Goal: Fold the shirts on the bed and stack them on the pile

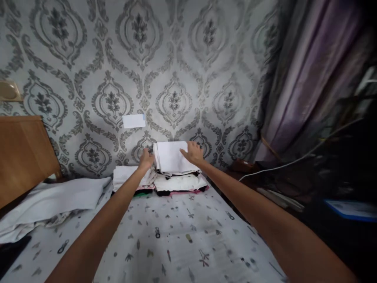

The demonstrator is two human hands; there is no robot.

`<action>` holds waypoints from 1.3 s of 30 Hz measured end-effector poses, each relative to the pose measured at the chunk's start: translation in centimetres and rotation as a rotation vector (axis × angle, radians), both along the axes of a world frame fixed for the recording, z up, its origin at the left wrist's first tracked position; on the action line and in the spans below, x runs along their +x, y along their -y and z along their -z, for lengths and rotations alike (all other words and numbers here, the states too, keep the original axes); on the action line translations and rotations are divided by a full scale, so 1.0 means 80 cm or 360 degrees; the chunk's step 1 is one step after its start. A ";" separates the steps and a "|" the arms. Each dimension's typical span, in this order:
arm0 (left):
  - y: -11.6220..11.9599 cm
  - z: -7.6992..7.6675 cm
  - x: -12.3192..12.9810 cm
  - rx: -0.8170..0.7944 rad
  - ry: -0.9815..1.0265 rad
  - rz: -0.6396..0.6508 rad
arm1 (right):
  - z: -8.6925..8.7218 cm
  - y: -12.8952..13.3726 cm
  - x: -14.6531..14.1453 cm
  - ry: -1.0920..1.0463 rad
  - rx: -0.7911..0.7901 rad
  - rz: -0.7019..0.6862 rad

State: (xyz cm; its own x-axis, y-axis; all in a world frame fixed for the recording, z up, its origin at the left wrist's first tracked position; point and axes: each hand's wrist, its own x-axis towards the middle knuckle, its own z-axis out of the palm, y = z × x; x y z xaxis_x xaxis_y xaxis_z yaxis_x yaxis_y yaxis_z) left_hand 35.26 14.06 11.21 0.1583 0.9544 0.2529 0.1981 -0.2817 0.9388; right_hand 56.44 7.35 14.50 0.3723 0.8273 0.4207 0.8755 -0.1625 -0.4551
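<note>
A folded white cloth (172, 156) is tilted up on top of the right-hand stack of folded clothes (181, 182), close to the wall. My right hand (193, 153) grips its upper right edge, with the thumb across the front face. At the left edge my left hand (146, 160) is curled against the cloth, its fingers partly hidden. Just behind my left forearm stands a second stack of folded clothes (125, 175), mostly white with dark and green layers at the bottom.
Both stacks rest on a bed with a patterned white sheet (176, 236). A white pillow (64, 196) lies at left beside a wooden headboard (26, 153). Patterned wallpaper rises behind, with a white card (134, 121) on it. At right hang a purple curtain (306, 78) and a white cable (297, 157).
</note>
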 end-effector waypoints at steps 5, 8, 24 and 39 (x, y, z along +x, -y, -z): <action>-0.014 0.091 -0.039 0.0314 -0.0398 -0.0062 | 0.064 -0.062 -0.050 0.0156 -0.0232 -0.0309; -0.039 0.116 -0.055 0.0344 -0.0577 -0.0017 | 0.090 -0.082 -0.057 0.0186 -0.0203 -0.0266; -0.004 0.154 -0.218 -0.0257 -0.0110 -0.0690 | 0.134 0.033 -0.160 -0.0474 0.0094 -0.0774; -0.076 0.171 -0.241 -0.0598 0.0377 -0.0203 | 0.231 -0.034 -0.265 -0.2584 -0.0266 -0.0366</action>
State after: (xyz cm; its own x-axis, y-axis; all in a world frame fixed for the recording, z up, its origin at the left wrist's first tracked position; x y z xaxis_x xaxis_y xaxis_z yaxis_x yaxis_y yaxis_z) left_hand 16.00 20.13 -2.45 0.0133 0.9950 -0.0992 -0.0233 0.0995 0.9948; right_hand 35.24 10.05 -4.01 0.1781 0.9172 -0.3564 -0.4580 -0.2433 -0.8550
